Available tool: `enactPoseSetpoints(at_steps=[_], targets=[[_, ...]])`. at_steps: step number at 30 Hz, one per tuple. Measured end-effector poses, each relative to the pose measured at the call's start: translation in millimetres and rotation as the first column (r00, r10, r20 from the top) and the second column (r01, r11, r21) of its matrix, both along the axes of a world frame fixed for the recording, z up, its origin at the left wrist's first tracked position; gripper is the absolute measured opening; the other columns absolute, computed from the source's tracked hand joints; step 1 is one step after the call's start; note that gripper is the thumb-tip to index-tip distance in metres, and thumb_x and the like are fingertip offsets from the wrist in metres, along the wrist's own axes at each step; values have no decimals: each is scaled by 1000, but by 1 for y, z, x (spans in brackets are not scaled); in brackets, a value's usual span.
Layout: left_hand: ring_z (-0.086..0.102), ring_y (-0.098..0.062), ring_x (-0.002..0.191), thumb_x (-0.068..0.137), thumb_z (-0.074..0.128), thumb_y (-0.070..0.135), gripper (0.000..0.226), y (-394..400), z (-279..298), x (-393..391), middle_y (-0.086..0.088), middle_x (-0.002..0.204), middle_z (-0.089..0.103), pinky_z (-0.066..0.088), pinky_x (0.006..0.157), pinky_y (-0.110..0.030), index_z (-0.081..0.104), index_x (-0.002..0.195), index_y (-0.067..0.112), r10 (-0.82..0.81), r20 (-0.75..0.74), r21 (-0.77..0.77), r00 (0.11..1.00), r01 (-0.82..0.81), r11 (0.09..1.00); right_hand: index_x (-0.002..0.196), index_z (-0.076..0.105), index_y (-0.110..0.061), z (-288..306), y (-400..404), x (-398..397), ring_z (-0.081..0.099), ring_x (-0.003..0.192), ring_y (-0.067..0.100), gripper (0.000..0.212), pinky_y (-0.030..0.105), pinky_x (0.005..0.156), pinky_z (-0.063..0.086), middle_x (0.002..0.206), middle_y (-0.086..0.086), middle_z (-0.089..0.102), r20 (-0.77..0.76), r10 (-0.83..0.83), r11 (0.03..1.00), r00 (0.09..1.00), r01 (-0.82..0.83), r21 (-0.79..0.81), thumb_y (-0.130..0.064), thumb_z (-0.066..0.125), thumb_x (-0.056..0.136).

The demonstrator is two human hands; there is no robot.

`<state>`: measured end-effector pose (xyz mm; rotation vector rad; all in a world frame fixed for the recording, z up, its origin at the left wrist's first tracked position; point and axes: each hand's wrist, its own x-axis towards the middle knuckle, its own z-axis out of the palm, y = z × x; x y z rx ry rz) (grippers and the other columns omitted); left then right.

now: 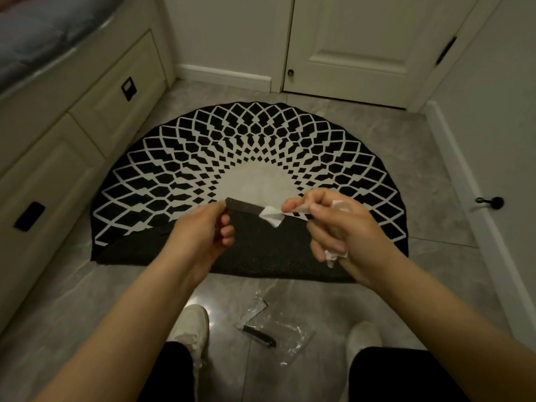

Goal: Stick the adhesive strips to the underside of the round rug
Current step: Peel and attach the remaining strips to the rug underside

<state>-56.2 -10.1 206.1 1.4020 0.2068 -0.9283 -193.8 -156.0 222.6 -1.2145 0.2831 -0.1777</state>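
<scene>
The round black-and-white rug (203,146) lies on the floor with its near half folded over, so its dark underside (269,250) faces up. Above that fold my left hand (208,224) pinches one end of a dark adhesive strip (243,208). My right hand (333,224) grips the white backing paper (272,217), which is partly peeled off the strip's right end. Crumpled white paper also shows in that hand's palm.
A clear plastic bag (284,329) with another dark strip (258,335) lies on the grey tiles between my white shoes (191,326). Cream drawers (87,117) run along the left, a closed door (356,42) stands behind the rug, and a black doorstop (493,202) sits at the right wall.
</scene>
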Motion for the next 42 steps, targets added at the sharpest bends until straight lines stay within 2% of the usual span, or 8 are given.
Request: enactPoseSetpoints(at_steps=[6, 10, 18, 22, 24, 27, 34, 42], targets=[[47, -3, 52, 98, 45, 23, 19, -9, -2, 0, 4, 63, 51, 40, 40, -12, 57, 89, 12, 245, -151, -53, 958, -255, 966, 89, 47, -8, -5, -11, 4, 30, 37, 3, 8, 14, 35, 28, 63, -3, 56, -95, -170, 982, 981, 176, 67, -15, 43, 92], [62, -3, 56, 99, 44, 25, 25, -15, 8, 1, 1, 77, 66, 48, 47, -14, 59, 113, 11, 409, -155, -156, 899, -431, 889, 75, 46, -15, 6, -33, -9, 35, 44, 7, 17, 17, 42, 32, 58, -6, 44, 2, -319, 929, 948, 312, 197, -15, 43, 92], [72, -21, 82, 96, 45, 15, 18, -69, 45, -83, -11, 88, 73, 58, 75, -31, 60, 100, 6, -55, 288, -236, 956, 126, 963, 74, 50, -10, 24, -28, -57, 32, 40, 7, 29, 20, 50, 40, 40, -8, 30, -67, -553, 814, 830, 556, 170, -22, 38, 98], [72, -20, 81, 95, 51, 17, 18, -77, 55, -124, -14, 90, 72, 59, 68, -24, 62, 103, 4, -192, 350, -198, 917, 273, 941, 92, 62, -3, 51, -33, -107, 57, 55, 11, 12, 32, 80, 54, 53, -2, 55, -86, -691, 703, 718, 695, 151, -12, 55, 91], [72, -20, 79, 95, 50, 11, 16, -84, 64, -152, -14, 88, 72, 60, 69, -26, 61, 103, 4, -245, 304, -224, 920, 319, 921, 101, 61, -3, 67, -37, -138, 53, 49, 11, 13, 29, 62, 55, 52, -1, 49, -78, -728, 663, 681, 729, 172, -11, 53, 93], [72, -17, 79, 95, 48, 7, 16, -97, 81, -198, -11, 90, 71, 59, 73, -26, 60, 106, 8, -330, 326, -233, 886, 414, 880, 105, 59, -9, 85, -35, -188, 33, 36, 8, 18, 17, 35, 30, 51, -4, 38, -92, -762, 638, 641, 767, 62, -21, 47, 97], [72, -18, 80, 91, 56, 5, 20, -128, 94, -314, -8, 84, 73, 57, 71, -25, 52, 110, 12, -569, 426, -142, 703, 673, 726, 101, 57, -6, 95, -25, -318, 22, 36, 7, 44, 21, 36, 13, 52, -3, 35, -14, -899, 424, 437, 879, 216, -41, 29, 97], [71, -19, 84, 92, 56, 9, 10, -134, 72, -443, -10, 89, 73, 55, 71, -25, 60, 101, 7, -838, 459, 43, 296, 934, 354, 100, 59, -4, 45, 33, -479, 41, 63, 13, 36, 21, 59, 36, 77, 5, 53, -136, -988, -122, -76, 921, 369, 4, 27, 85]])
